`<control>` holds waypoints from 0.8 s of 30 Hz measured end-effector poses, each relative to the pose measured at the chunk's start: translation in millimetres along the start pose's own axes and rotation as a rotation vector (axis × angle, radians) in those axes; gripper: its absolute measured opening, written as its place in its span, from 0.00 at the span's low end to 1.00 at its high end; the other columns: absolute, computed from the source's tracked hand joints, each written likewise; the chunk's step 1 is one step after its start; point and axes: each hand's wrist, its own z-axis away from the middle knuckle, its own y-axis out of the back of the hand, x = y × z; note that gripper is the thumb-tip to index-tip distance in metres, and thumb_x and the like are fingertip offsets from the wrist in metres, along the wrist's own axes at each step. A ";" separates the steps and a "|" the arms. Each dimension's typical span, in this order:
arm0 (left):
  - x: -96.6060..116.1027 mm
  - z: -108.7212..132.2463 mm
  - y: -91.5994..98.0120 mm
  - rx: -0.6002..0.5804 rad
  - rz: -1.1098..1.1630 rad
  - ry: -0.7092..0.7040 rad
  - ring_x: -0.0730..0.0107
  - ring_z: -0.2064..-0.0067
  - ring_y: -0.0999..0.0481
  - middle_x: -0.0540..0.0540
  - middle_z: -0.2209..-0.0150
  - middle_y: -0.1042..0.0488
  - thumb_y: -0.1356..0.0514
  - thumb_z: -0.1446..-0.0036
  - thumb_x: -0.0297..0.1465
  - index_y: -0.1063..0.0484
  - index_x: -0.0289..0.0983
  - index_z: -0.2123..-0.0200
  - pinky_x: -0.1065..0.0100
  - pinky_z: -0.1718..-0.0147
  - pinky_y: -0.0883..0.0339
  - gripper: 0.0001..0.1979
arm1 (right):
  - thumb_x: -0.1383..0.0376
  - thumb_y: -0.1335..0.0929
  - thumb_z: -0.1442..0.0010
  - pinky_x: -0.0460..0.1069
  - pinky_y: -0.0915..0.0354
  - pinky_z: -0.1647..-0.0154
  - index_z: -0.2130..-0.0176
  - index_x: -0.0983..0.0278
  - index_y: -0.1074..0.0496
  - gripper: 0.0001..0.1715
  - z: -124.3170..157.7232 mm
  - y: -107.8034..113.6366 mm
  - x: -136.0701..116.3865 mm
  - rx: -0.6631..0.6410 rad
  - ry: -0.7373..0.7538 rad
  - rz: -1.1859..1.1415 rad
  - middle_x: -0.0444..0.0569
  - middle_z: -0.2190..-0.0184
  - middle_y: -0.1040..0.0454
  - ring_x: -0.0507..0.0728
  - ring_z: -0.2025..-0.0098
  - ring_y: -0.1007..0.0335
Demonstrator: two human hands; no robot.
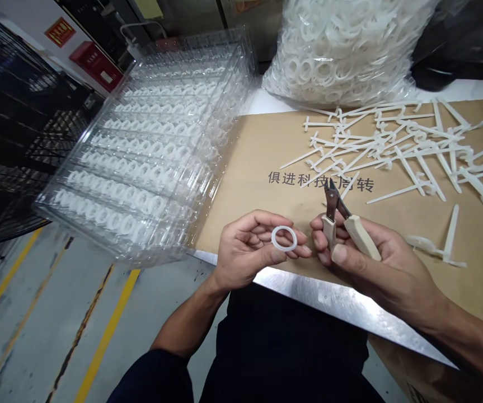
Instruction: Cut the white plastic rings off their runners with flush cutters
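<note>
Head view, the only one I have. The left hand holds a white ring between thumb and fingers, above the near edge of the surface; the grip looks light, likely so the rim shows. The right hand is curled around pliers, tip up and handles spread, apparently to keep the tip clear of the ring just beside. White sticks lie scattered on a brown sheet, which perhaps shields the surface. Behind stands a stuffed bag; to the left, clear trays, whose rows probably keep parts apart.
</note>
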 end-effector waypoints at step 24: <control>-1.3 2.2 -1.7 0.017 0.043 0.009 0.57 0.57 0.12 0.39 0.56 0.15 0.31 0.36 0.29 0.23 0.36 0.51 0.61 0.56 0.15 0.12 | 0.55 0.23 0.36 0.52 0.31 0.51 0.57 0.59 0.20 0.12 -0.1 -1.5 -2.8 -0.012 -0.001 -0.027 0.47 0.58 0.25 0.56 0.59 0.29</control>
